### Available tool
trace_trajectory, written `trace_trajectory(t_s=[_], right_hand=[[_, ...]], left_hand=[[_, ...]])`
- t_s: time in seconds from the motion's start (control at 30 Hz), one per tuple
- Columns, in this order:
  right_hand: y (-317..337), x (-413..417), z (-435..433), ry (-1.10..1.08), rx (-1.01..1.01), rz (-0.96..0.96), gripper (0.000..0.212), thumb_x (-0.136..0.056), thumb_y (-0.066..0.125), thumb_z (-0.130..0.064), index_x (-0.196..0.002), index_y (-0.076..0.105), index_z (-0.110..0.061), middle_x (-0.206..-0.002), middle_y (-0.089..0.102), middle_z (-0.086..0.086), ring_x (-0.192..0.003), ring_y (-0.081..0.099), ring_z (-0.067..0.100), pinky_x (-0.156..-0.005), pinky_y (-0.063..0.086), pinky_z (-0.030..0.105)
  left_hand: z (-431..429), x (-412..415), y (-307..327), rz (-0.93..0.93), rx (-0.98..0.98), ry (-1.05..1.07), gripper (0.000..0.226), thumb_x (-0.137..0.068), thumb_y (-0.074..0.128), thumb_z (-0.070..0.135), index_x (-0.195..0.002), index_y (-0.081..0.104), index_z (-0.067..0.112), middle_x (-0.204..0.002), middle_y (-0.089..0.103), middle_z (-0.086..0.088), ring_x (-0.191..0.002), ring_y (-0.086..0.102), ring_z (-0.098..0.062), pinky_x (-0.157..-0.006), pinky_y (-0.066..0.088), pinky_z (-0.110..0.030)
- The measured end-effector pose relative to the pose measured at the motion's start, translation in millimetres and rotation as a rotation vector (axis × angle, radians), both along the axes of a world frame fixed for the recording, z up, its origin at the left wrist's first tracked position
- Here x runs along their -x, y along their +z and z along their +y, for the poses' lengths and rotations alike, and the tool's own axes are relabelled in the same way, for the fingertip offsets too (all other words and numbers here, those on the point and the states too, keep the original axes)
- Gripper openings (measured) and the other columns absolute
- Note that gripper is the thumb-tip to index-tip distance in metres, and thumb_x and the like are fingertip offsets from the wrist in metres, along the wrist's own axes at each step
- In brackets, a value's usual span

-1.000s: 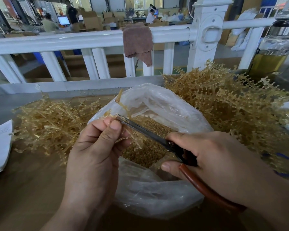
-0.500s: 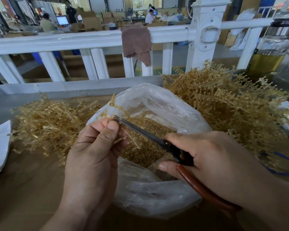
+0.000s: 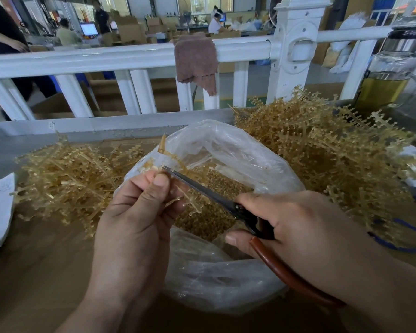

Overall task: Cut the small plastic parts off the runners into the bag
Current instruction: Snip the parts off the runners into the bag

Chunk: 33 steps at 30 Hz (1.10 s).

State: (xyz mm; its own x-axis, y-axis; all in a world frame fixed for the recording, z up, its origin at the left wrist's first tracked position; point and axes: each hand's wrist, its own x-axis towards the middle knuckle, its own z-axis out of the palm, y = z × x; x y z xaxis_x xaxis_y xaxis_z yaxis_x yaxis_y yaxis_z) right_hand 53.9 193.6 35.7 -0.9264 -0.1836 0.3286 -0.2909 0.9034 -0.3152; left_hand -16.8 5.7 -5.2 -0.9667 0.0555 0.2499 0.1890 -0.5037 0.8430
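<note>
Runner [image 3: 165,150] is over the bag [image 3: 228,150] mouth, pinched between thumb and curled fingers of the left hand [image 3: 135,224]. Its long axis rises up and away from those fingers. Scissors [image 3: 202,188] come in from the right, crossing that axis, tip just beside the thumb. The right hand [image 3: 298,227] is wrapped round the handles. Cut parts [image 3: 214,212] lie directly below.

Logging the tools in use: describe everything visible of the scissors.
The scissors have slim dark metal blades, a black pivot and a reddish-brown coated handle. The right hand grips the handles. The blades, seemingly almost closed, slant up and left over the open clear bag, their tip meeting the amber runner pinched in the left hand.
</note>
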Motion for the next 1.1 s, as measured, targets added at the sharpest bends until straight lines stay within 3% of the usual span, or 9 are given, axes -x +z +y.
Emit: trace_trajectory(t_s=[0.17,0.43,0.6,0.77,1.1], right_hand=[[3,1,1,-0.007,-0.025,-0.090,0.051,-0.081,0.038,-0.072,-0.102,0.063,-0.033,-0.058,0.051,-0.015,-0.056,0.052,0.001,-0.054,0.037,0.015],[1,2,3,-0.001,0.009,-0.128,0.052,-0.079,0.040,-0.072,-0.095,0.063,-0.029,-0.056,0.051,-0.011,-0.070,0.057,-0.001,-0.055,0.041,0.016],[-5,4,6,0.016,0.018,-0.071,0.074,-0.075,0.032,-0.080,-0.111,0.065,-0.025,-0.070,0.067,-0.011,-0.062,0.061,0.003,-0.055,0.052,0.023],[-8,5,7,0.025,-0.029,0.003,0.061,-0.078,0.037,-0.076,-0.106,0.066,-0.030,-0.064,0.062,-0.015,-0.054,0.057,0.001,-0.046,0.047,0.018],[-8,6,7,0.032,-0.004,0.024,0.063,-0.079,0.038,-0.076,-0.108,0.068,-0.029,-0.065,0.062,-0.015,-0.057,0.057,0.001,-0.051,0.048,0.022]], left_hand=[[0,2,-1,-0.024,0.011,-0.011,0.013,-0.085,0.070,0.024,-0.072,0.069,0.025,-0.080,0.066,0.001,-0.074,0.064,-0.010,-0.068,0.056,-0.022],[0,3,-2,-0.044,0.026,-0.004,0.020,-0.087,0.064,0.021,-0.070,0.071,0.026,-0.079,0.067,0.001,-0.076,0.065,-0.010,-0.068,0.057,-0.022],[-3,3,-3,-0.044,0.066,0.010,0.021,-0.090,0.069,0.019,-0.071,0.069,0.026,-0.079,0.066,-0.005,-0.075,0.065,-0.015,-0.066,0.057,-0.026],[-7,4,-3,-0.035,0.139,0.076,0.016,-0.089,0.066,0.031,-0.073,0.068,0.027,-0.083,0.070,-0.009,-0.076,0.068,-0.019,-0.068,0.057,-0.029],[-6,4,-2,-0.001,0.189,0.091,0.019,-0.088,0.066,0.032,-0.070,0.071,0.030,-0.082,0.073,-0.001,-0.083,0.071,-0.014,-0.072,0.056,-0.026]])
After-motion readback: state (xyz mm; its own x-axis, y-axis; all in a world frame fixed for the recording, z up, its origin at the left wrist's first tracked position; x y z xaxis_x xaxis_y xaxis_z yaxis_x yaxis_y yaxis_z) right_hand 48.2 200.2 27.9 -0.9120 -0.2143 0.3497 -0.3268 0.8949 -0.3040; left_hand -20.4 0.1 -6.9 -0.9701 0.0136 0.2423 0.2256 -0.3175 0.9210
